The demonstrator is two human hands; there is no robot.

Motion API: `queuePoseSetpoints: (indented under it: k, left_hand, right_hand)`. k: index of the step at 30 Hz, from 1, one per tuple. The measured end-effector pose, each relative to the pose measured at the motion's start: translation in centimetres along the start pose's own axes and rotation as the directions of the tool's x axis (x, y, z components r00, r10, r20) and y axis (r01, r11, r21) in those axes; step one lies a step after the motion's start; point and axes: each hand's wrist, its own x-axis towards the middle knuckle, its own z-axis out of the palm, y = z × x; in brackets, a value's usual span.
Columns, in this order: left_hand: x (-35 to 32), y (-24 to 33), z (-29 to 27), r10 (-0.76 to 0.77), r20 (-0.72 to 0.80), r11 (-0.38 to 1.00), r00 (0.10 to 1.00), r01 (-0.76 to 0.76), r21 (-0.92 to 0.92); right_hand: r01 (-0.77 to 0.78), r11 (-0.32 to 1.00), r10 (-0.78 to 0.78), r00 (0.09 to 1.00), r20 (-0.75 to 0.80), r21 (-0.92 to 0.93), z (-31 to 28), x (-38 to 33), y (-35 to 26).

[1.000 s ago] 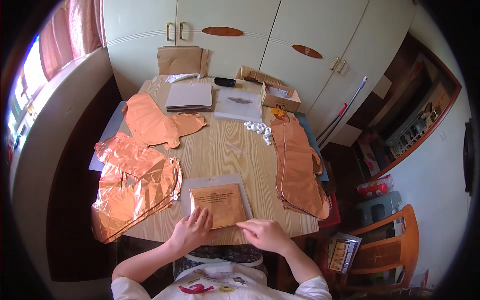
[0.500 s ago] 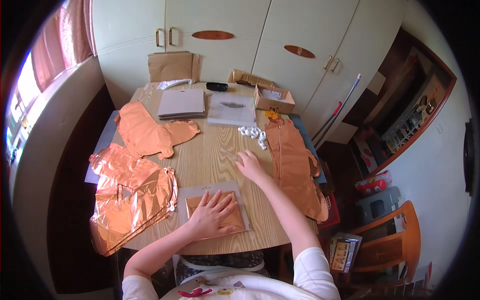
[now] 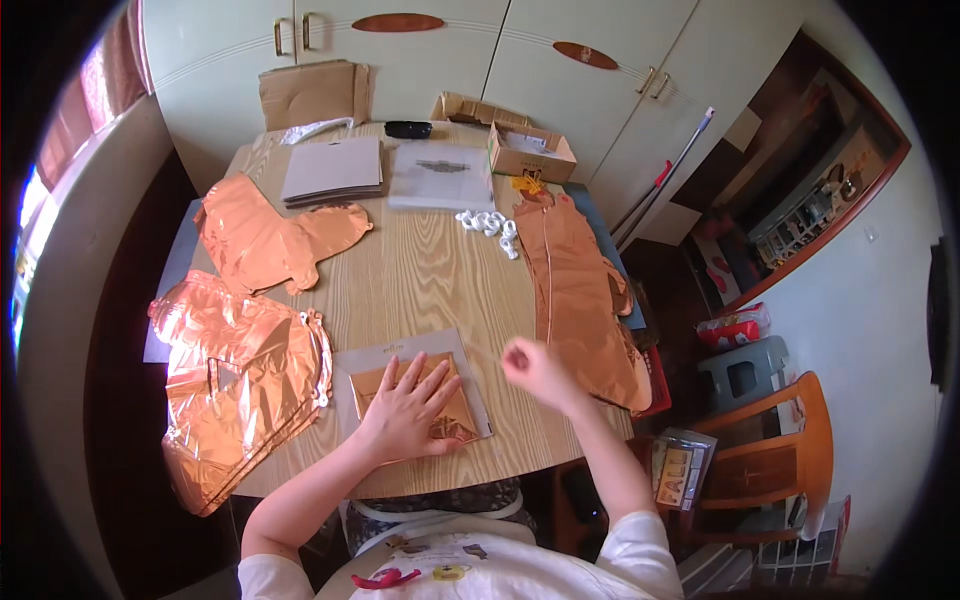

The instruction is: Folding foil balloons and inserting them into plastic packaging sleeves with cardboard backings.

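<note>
Spread flat, palm down, the left hand (image 3: 405, 412) clasps nothing — it rests on the folded, square copper-foil packet (image 3: 456, 412) over a flat grey card sheet (image 3: 430, 342), at six o'clock on the pale wood-grain table (image 3: 420, 270). From my remote seat on the head view, the right hand (image 3: 538, 373) has just drawn back from mid-table to four o'clock, fingers curled together; what they pinch, if anything, I cannot tell. The slim clear strip no longer shows mid-table. I judge the packet steadied for now, with the right hand back beside it.
</note>
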Motion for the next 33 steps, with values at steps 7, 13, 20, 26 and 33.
queuePoseSetpoints:
  k: [7,13,20,26,33]
  left_hand:
    - [0.0,0.0,-0.2,-0.007,0.012,1.0,1.0,0.007,-0.005]
    - [0.1,0.1,-0.3,-0.009,0.012,0.999,1.0,0.009,0.035]
    - [0.1,0.1,-0.1,-0.016,0.017,0.999,1.0,0.015,0.042]
    - [0.1,0.2,-0.2,-0.025,0.013,0.999,1.0,0.024,0.033]
    - [0.1,0.2,0.0,-0.013,0.004,0.999,1.0,0.013,0.047]
  right_hand:
    - [0.045,0.999,-0.044,0.998,-0.053,0.005,2.7,-14.6,-0.9]
    - [0.065,0.997,-0.072,0.979,-0.192,-0.046,5.0,-15.4,-0.2]
    - [0.042,0.991,-0.077,0.958,-0.277,-0.129,5.4,-15.2,-0.9]
    - [0.06,0.976,-0.129,0.935,-0.33,-0.211,6.2,-15.6,-0.8]
    - [0.06,0.913,-0.226,0.898,-0.378,-0.403,8.2,-14.0,-1.6]
